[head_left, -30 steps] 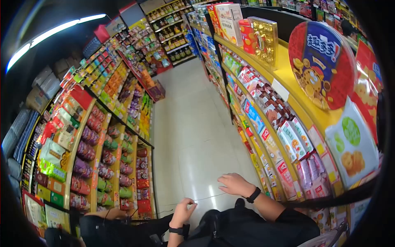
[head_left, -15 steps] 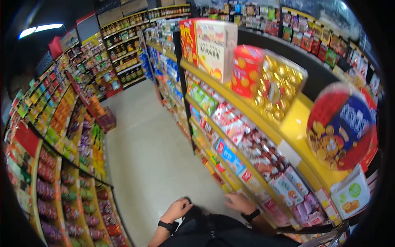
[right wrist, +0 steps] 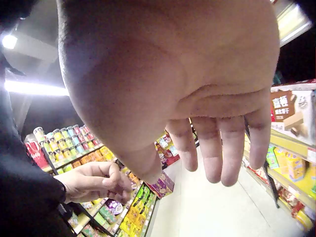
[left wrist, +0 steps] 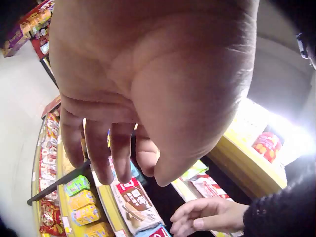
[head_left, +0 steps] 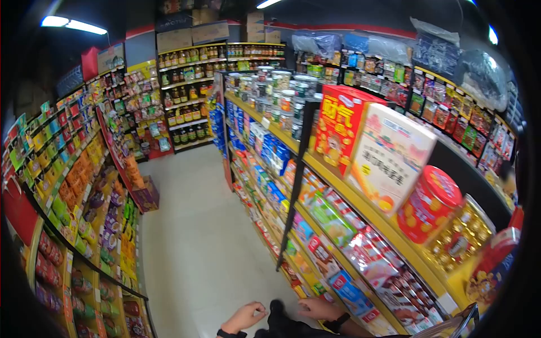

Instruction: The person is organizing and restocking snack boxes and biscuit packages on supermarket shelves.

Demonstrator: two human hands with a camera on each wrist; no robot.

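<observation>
The aisle floor [head_left: 197, 242] lies between left shelves [head_left: 73, 191] and right shelves [head_left: 338, 236] (boxes [head_left: 389, 155] on top), back shelves [head_left: 186, 101] behind.

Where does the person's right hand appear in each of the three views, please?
Head: the right hand is at the bottom edge, right of centre, beside the lowest snack shelf.
Left wrist: it is in the lower right corner.
Right wrist: it fills the upper frame, palm to the camera.
Shared landmark: the pale aisle floor.
</observation>
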